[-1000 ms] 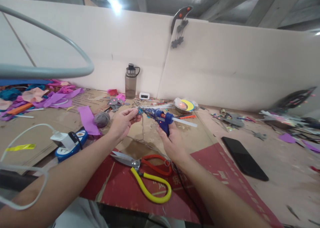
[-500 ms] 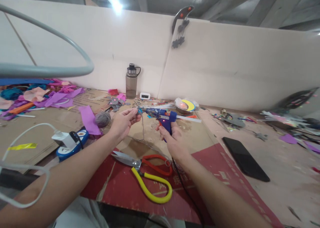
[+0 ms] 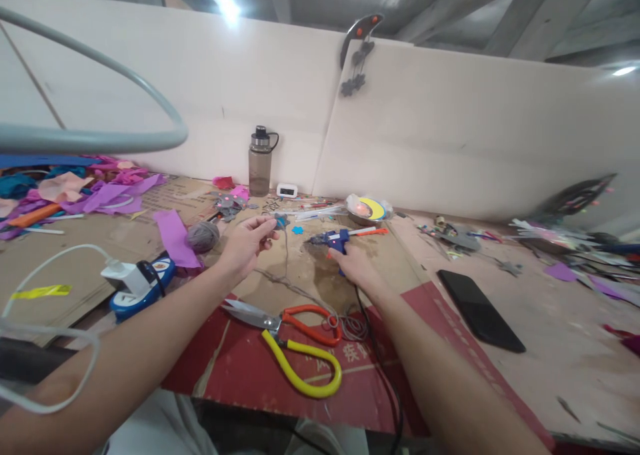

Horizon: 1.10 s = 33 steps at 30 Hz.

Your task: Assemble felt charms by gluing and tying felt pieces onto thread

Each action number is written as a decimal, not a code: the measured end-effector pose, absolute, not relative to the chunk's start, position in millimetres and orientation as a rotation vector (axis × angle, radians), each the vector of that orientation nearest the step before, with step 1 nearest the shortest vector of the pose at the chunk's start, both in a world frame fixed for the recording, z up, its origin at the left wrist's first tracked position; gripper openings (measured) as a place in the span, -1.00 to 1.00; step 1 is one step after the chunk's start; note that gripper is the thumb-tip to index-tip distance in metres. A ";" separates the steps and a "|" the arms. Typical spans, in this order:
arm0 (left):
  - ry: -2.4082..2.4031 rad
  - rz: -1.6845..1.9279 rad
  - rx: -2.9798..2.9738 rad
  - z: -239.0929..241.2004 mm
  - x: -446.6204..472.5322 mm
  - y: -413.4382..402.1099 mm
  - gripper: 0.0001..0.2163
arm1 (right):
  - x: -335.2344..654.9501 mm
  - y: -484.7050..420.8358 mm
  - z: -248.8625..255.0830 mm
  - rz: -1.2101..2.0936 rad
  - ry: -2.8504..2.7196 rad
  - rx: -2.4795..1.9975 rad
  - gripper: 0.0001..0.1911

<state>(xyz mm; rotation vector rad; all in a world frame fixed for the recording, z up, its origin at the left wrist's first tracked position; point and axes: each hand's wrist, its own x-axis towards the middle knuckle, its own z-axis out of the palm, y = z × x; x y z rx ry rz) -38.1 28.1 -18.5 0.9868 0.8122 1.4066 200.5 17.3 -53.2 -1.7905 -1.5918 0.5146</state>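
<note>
A cluttered, cardboard-covered workbench point(image 3: 550, 322) lay under two bare arms, with orange-and-yellow scissors point(image 3: 300, 335) near its front edge. The right hand point(image 3: 355, 268) rested low on the bench, fingers wrapped around the handle of a blue hot glue gun point(image 3: 335, 240) whose nozzle pointed left. The left hand point(image 3: 247, 242) was raised near it, thumb and forefinger pinched on a small blue piece point(image 3: 281, 222) with a thin wire point(image 3: 286, 255) hanging beneath. Doing this well probably meant a steady pinch, with the hot nozzle aimed away from those fingertips

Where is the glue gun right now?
Head view, mid-table: the blue glue gun is in the right hand, right of the small blue piece in the left hand, before the foil dish.
</note>
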 end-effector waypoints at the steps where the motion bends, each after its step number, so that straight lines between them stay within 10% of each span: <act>1: 0.803 1.410 1.012 -18.6 -37.6 27.8 -0.76 | 204.0 17.0 -52.3 0.407 -1.655 -1.861 -0.68; 6: 0.803 1.449 1.158 -19.3 -34.8 25.7 -0.77 | 194.0 0.0 -31.9 0.005 -1.692 -1.700 -0.66; 15: 0.947 1.448 1.439 -16.7 -29.0 16.0 -0.84 | 113.3 -14.8 -30.8 1.068 -1.346 -0.989 -0.43; 24: 0.877 1.468 1.289 -23.3 -33.0 27.2 -0.84 | 214.2 -16.6 -8.7 0.467 -1.433 -1.426 -0.74; 33: 1.016 1.440 1.450 -26.5 -31.7 21.4 -0.82 | 147.0 -17.6 -25.4 0.707 -1.430 -1.120 -0.44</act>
